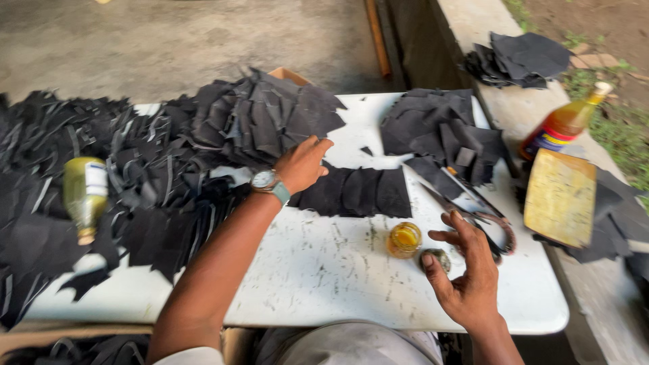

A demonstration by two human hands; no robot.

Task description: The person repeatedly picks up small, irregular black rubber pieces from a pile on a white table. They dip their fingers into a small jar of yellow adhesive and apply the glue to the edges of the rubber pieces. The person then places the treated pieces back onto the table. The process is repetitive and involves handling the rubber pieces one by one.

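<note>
My left hand (pixel 302 164), with a watch on its wrist, reaches across the white table (pixel 324 270) and rests on a big heap of black cut fabric pieces (pixel 257 118); whether it grips a piece is unclear. A row of flat black pieces (pixel 362 192) lies just right of it. My right hand (pixel 466 270) hovers open, fingers spread, beside a small round jar of yellow liquid (pixel 404 239) and a small dark lid (pixel 438 258). Scissors (pixel 473 206) lie just beyond that hand.
A second pile of black pieces (pixel 439 132) sits at the table's right. A yellow bottle (pixel 84 196) lies on the scraps at left. On the ledge at right stand an amber bottle (pixel 564 122), a yellowed board (pixel 560 197) and more black pieces (pixel 520 59).
</note>
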